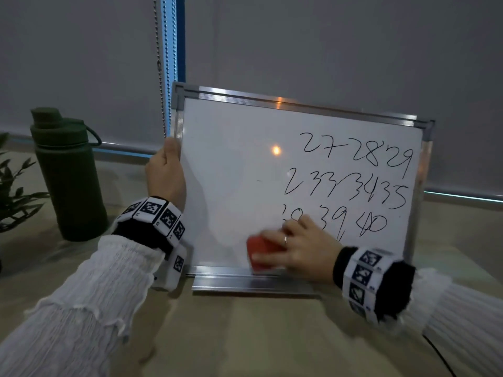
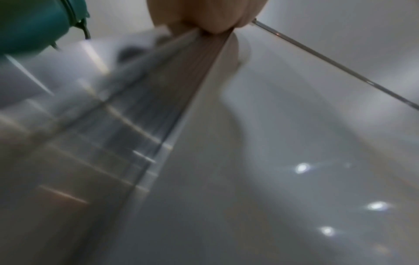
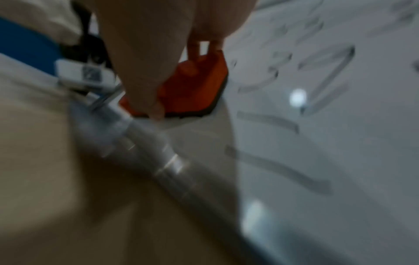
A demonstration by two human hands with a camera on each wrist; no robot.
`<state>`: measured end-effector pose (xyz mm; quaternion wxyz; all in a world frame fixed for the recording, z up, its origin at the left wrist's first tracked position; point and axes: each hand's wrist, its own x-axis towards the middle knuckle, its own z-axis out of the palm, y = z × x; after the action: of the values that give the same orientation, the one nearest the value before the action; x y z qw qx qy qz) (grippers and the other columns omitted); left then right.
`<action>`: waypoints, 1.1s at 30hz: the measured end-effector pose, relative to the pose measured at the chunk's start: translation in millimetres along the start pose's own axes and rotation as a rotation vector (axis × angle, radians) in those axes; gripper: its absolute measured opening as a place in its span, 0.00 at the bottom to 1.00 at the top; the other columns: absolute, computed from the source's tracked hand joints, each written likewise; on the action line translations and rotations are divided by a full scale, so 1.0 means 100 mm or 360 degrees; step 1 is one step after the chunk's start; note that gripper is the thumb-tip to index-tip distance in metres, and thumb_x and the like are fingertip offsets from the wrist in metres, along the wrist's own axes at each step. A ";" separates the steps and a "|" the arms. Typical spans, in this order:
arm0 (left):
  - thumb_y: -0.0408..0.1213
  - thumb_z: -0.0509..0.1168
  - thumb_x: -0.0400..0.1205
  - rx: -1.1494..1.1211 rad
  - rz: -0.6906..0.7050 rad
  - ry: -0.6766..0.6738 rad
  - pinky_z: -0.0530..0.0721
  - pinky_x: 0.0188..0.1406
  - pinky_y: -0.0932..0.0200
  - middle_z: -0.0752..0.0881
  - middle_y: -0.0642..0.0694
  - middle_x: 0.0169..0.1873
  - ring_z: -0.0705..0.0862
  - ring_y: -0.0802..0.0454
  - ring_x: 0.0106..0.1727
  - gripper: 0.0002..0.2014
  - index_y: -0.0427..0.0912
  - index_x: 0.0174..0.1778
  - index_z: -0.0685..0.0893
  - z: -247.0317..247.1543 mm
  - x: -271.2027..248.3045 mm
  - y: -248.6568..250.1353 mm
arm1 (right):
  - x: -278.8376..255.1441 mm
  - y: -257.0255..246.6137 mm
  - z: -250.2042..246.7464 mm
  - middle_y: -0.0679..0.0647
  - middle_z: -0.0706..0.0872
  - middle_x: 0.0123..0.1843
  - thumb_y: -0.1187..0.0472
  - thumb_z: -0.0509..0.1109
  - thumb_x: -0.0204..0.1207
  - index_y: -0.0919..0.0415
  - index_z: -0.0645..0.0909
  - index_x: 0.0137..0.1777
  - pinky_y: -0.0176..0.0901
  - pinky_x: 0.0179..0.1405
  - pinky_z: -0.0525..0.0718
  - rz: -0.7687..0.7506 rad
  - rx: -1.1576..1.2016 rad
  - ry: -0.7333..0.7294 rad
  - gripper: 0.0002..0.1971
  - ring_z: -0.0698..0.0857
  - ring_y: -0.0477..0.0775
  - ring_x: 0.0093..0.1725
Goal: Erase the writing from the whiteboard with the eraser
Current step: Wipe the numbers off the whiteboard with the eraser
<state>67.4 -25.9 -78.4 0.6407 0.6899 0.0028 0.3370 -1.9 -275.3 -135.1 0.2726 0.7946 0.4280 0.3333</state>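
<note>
My left hand [image 1: 166,175] grips the left frame of the whiteboard [image 1: 231,170], propped upright on the table [image 1: 245,336]. My right hand [image 1: 299,248] clasps the red eraser [image 1: 261,251] flat against its lower middle, beside the remaining numbers [image 1: 351,183].

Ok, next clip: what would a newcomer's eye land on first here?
Probably the red eraser gripped in the right hand near the whiteboard's bottom edge, the one bright colour here. Then the black handwritten numbers filling the board's right half, its left half bare. The left hand grips the board's left edge, beside a dark green bottle.
</note>
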 end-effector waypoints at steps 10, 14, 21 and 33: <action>0.48 0.47 0.89 0.0098 0.0006 -0.0004 0.64 0.20 0.72 0.66 0.49 0.25 0.64 0.56 0.28 0.25 0.44 0.25 0.63 0.01 -0.02 0.02 | 0.06 0.37 -0.13 0.55 0.81 0.62 0.48 0.56 0.75 0.38 0.70 0.64 0.50 0.38 0.74 0.0520 0.0020 0.0166 0.17 0.74 0.59 0.42; 0.47 0.47 0.89 0.0113 0.0006 0.0004 0.61 0.15 0.75 0.65 0.48 0.25 0.63 0.57 0.26 0.25 0.44 0.24 0.62 0.01 -0.01 0.03 | -0.04 0.16 -0.08 0.50 0.85 0.58 0.56 0.65 0.62 0.35 0.74 0.62 0.45 0.36 0.75 -0.0014 -0.0040 -0.0082 0.26 0.80 0.56 0.39; 0.50 0.48 0.88 0.0054 -0.0055 0.0033 0.68 0.39 0.56 0.70 0.40 0.33 0.68 0.49 0.37 0.24 0.44 0.26 0.65 0.02 0.02 -0.01 | 0.41 0.47 -0.27 0.58 0.84 0.59 0.44 0.58 0.72 0.40 0.76 0.64 0.55 0.39 0.75 0.0924 0.0153 0.0263 0.20 0.78 0.64 0.43; 0.49 0.48 0.89 0.0042 -0.0061 0.0033 0.67 0.39 0.58 0.68 0.47 0.26 0.68 0.49 0.37 0.26 0.41 0.26 0.68 0.03 0.01 -0.02 | 0.41 0.37 -0.34 0.56 0.87 0.51 0.38 0.48 0.77 0.42 0.81 0.58 0.53 0.33 0.76 0.0636 0.0071 0.0139 0.23 0.81 0.63 0.38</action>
<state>70.9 -27.9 -79.4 0.6379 0.6945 0.0272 0.3317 7.7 -252.9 -75.3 0.1647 0.8544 0.2804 0.4053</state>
